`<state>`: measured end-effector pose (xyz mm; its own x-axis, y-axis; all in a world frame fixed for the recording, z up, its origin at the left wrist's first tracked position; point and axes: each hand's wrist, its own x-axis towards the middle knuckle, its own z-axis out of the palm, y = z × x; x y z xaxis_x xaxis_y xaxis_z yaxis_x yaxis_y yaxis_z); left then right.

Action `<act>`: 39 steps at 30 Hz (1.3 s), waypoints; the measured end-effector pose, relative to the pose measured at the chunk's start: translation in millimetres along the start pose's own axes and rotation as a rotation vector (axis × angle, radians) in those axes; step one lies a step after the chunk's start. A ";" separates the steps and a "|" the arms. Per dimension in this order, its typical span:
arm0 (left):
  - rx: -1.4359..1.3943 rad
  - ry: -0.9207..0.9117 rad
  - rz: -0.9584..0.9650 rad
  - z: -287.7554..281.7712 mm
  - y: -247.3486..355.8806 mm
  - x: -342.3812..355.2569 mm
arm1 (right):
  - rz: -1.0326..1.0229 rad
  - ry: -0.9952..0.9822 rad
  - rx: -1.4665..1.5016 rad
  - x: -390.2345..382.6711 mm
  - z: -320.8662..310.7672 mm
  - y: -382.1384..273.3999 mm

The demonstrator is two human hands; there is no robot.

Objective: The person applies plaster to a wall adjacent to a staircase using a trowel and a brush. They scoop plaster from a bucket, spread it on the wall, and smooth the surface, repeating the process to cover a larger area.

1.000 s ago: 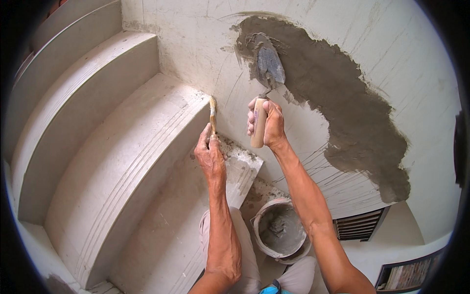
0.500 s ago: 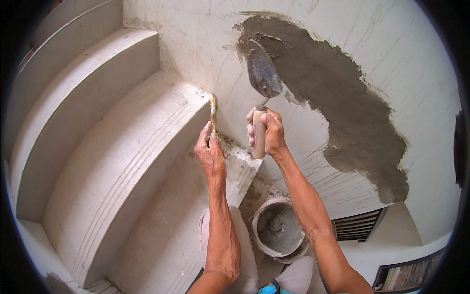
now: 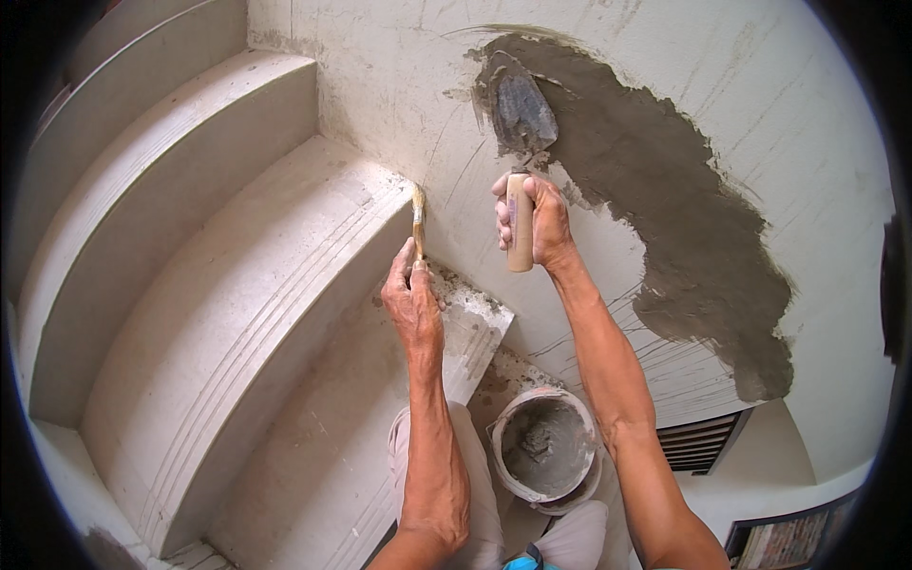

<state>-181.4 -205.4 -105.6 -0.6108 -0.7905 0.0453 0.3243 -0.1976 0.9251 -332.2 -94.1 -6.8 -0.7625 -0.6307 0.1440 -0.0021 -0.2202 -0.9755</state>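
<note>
My right hand [image 3: 541,218] is closed round the pale wooden handle of a trowel [image 3: 523,109]. The trowel's grey, smeared blade lies against the upper left end of a wide patch of wet grey mortar [image 3: 655,190] on the white wall. In my left hand [image 3: 414,302] a slim paintbrush [image 3: 418,214] is pinched upright by its handle, its bristles pointing up beside the outer corner of a step. Below my hands stands a bucket [image 3: 501,418] with wet grey mortar inside, close to my right forearm.
Curved pale stairs [image 3: 237,275] with grooved edges rise on the left and meet the wall [image 3: 399,104]. Mortar crumbs lie on the lower step's corner. A dark slatted vent [image 3: 701,442] sits low on the right, near a framed opening [image 3: 793,532]. My knees flank the bucket.
My right hand has moved up and slightly right, bringing the trowel blade higher onto the patch's left end. My left hand and brush hold nearly the same place.
</note>
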 end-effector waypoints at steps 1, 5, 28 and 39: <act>-0.006 -0.001 -0.007 0.9 0.9 -0.2 | -0.006 -0.002 0.012 -1.4 -2.0 -1.9; -0.003 0.001 -0.016 2.8 7.3 -2.1 | -0.005 -0.004 0.078 -11.9 -9.5 -6.8; 0.016 -0.003 0.011 4.7 9.1 -3.1 | -0.136 0.110 0.047 -20.8 17.8 7.6; 0.003 -0.017 -0.007 4.7 5.0 -3.3 | -0.090 0.049 -0.023 -57.1 5.3 36.5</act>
<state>-181.1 -201.1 -99.4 -0.6252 -0.7791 0.0457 0.3181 -0.2009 0.9265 -285.3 -70.0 -49.7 -0.7892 -0.5722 0.2232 -0.0860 -0.2570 -0.9626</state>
